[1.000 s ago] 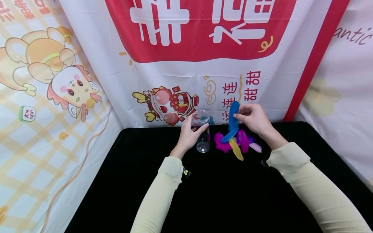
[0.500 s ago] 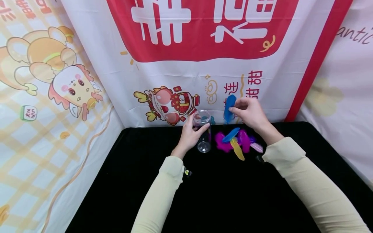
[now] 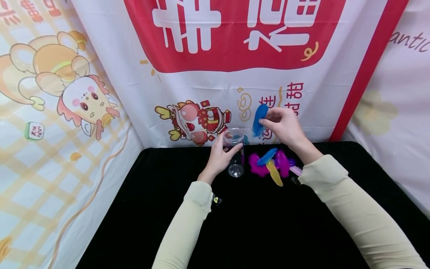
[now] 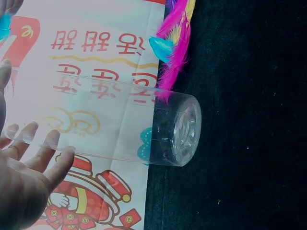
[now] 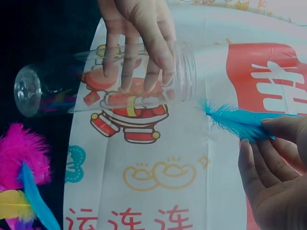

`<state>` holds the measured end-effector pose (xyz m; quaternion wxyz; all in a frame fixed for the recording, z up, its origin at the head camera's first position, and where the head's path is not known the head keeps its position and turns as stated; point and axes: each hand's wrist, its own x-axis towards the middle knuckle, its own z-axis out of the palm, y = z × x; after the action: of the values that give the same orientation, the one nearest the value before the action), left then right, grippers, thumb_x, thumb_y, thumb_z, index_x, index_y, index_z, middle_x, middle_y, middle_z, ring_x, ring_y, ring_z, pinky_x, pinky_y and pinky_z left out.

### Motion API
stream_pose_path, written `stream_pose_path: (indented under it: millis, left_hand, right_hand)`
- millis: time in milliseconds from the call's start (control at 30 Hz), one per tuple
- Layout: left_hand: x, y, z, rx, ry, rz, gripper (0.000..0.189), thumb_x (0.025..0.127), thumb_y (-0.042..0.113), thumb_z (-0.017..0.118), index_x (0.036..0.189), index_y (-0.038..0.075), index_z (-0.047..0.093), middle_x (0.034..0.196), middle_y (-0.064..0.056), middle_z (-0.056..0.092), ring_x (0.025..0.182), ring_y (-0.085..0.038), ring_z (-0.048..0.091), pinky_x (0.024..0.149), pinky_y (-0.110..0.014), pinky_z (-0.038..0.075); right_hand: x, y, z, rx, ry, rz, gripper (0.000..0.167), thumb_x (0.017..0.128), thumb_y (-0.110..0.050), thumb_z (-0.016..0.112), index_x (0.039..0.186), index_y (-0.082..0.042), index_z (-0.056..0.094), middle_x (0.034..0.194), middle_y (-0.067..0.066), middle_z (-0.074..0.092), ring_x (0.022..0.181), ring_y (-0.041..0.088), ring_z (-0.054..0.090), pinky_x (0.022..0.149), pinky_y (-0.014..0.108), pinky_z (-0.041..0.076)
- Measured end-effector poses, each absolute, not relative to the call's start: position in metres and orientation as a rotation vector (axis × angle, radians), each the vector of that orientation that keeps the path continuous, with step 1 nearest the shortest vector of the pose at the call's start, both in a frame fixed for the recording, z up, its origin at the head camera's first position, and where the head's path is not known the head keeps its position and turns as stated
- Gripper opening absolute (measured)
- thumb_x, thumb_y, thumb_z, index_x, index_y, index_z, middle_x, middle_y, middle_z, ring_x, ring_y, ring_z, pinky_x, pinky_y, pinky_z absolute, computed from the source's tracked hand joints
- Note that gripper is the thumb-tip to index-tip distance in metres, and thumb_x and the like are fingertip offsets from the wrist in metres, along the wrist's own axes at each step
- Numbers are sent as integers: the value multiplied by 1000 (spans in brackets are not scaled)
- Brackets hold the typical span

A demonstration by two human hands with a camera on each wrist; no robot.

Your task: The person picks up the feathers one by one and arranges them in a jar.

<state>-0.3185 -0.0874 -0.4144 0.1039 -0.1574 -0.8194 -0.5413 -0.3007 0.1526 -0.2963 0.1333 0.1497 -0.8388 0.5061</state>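
My left hand point(image 3: 217, 158) grips a clear, lidless plastic jar point(image 4: 177, 129) near its mouth, thumb on one side and fingers behind. The jar stands upright at the back of the black table, and nothing shows inside it. Between thumb and fingers, my right hand point(image 3: 283, 125) pinches a blue feather point(image 5: 244, 120). In the right wrist view the feather's fluffy end points at the jar's mouth, a short gap away. To the right of the jar lies a small pile with magenta feathers point(image 5: 21, 153), a yellow feather point(image 3: 274, 173) and another blue feather point(image 3: 267, 157).
The black table point(image 3: 255, 224) ends against a white and red printed cloth point(image 3: 228, 56) hanging right behind the jar. A pale pink feather point(image 3: 296, 170) lies at the pile's right edge, partly behind the right sleeve. Patterned cloth point(image 3: 43, 168) hangs on the left.
My right hand has lifted the blue feather off the pile, moving it up and left toward the jar. The other blue feather stays on the pile; my left hand keeps its hold.
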Motion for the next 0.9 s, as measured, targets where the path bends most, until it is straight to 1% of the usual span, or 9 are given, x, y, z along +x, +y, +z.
stream_pose_path:
  millis: [100,267,333,467,633,833,900]
  left_hand:
    - [-319,-88,-415,-450,-2431,-1588,74,94,48,73,153,16,40,146,-8,49,133,-22,50,100,-43,54]
    - [-319,-88,-415,-459,-2426,-1594,75,94,49,73,153,15,40,144,-8,50,132,-22,51,100,-44,54]
    - [-319,-88,-414,-461,-2426,-1593,75,94,49,72,153,16,40,144,-7,49,132,-22,52,100,-44,54]
    - [-318,-88,-414,-462,-2429,-1598,75,94,50,72,153,17,40,145,-7,49,132,-22,52,99,-45,54]
    - [-318,-88,-414,-462,-2425,-1604,77,93,50,73,153,14,40,143,-7,51,132,-22,52,100,-45,54]
    - [-317,-88,-414,-448,-2428,-1624,74,93,52,72,151,19,41,142,-7,53,131,-20,53,101,-45,53]
    - [-318,-88,-414,-450,-2428,-1628,73,93,52,72,151,20,41,143,-9,53,131,-20,53,101,-46,53]
  right_hand:
    - [-301,149,-295,448,-2406,1493,16,94,-16,76,101,-2,73,102,11,77,89,14,71,78,21,55]
    - [-302,143,-292,457,-2379,1505,14,94,-15,76,100,-3,73,100,10,77,89,14,71,79,20,55]
    - [-302,142,-291,464,-2364,1523,14,94,-14,76,101,-2,73,100,11,77,89,14,71,79,20,56]
    - [-303,138,-291,485,-2326,1582,16,94,-13,76,102,1,73,99,13,76,87,17,72,77,21,58]
    - [-305,135,-292,501,-2287,1616,16,94,-11,76,102,2,73,98,14,76,85,18,73,74,22,59]
    - [-310,128,-294,549,-2237,1619,15,93,-9,76,103,2,74,96,15,76,82,18,72,73,23,59]
    - [-312,125,-294,554,-2225,1628,14,93,-8,76,103,3,74,96,16,76,81,17,72,72,22,58]
